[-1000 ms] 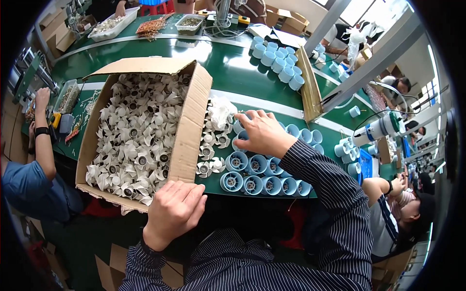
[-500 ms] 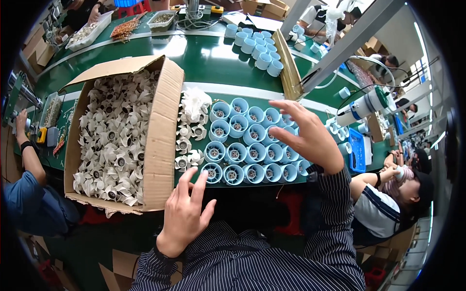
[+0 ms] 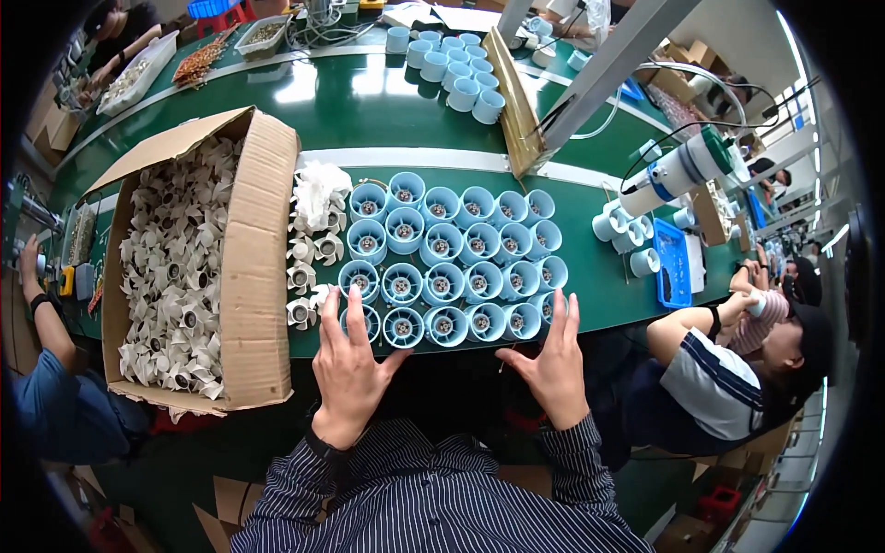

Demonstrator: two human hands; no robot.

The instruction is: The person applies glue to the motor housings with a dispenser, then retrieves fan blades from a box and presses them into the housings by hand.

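Rows of light-blue round fan housings [image 3: 443,284], each with a small motor in its middle, stand upright on the green table in a tight block. At the block's near left corner is my left hand [image 3: 350,378], fingers stretched apart, partly covering one housing. My right hand [image 3: 555,373] is at the near right corner, thumb and fingers spread, its fingertips beside the last housing. Neither hand holds anything; whether the fingertips touch the housings I cannot tell. Left of the block lie several loose white fan impellers [image 3: 300,276] and crumpled white plastic [image 3: 320,194].
A large open cardboard box [image 3: 263,267] full of white impellers [image 3: 180,276] stands on the left. More blue housings [image 3: 463,92] stand across the table beside a wooden board [image 3: 516,111]. A blue tray [image 3: 673,263] lies at right. Co-workers [image 3: 710,387] sit on both sides.
My right hand has moved from above the housings to their near right corner. My left hand stays at the near left corner, fingers straighter. The whole view has shifted.
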